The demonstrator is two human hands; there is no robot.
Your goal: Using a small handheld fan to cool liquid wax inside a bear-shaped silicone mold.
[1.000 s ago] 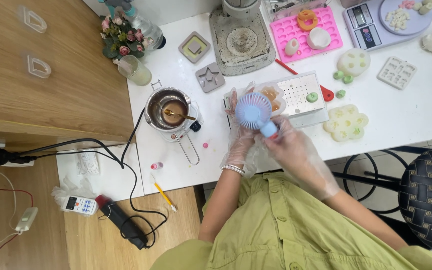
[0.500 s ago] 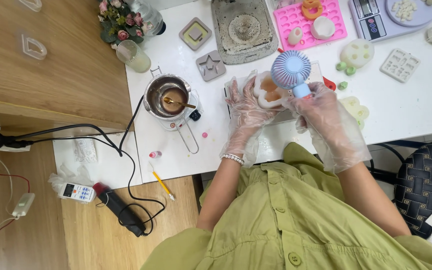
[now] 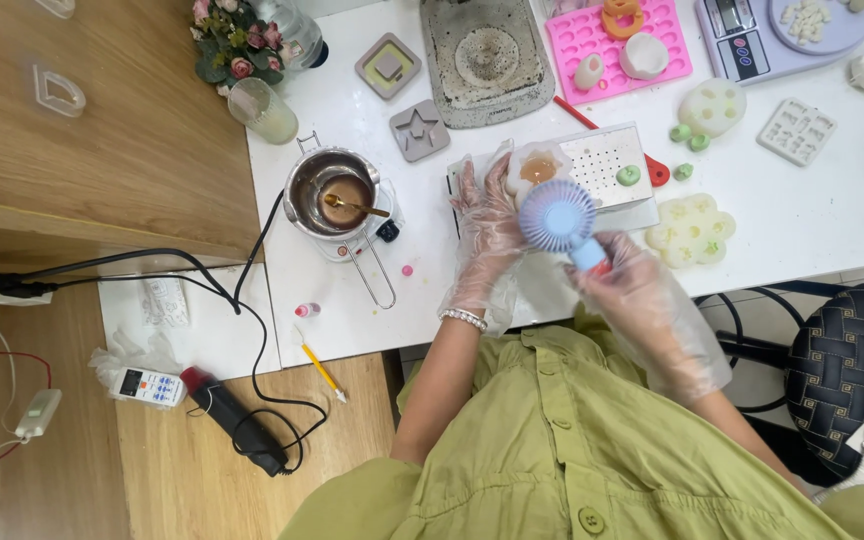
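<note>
My right hand (image 3: 624,284), in a clear plastic glove, grips the handle of a small light-blue hand-held fan (image 3: 558,216). The fan head hovers just above a pale flower-shaped mould (image 3: 535,164) filled with orange liquid. My left hand (image 3: 487,218), also gloved, rests flat on the white table beside that mould, fingers spread and touching its left side. The mould sits on a white perforated board (image 3: 607,160).
A metal melting pot (image 3: 333,195) with brown liquid and a spoon stands to the left, its cord trailing off the table. A pink mould tray (image 3: 617,40), a grey hotplate (image 3: 484,58), a scale (image 3: 752,30), several small moulds and a black stool (image 3: 845,370) surround me.
The fan has come down and towards me, from above the board to just over the flower mould. My left hand stays beside the mould. The camera view has shifted.
</note>
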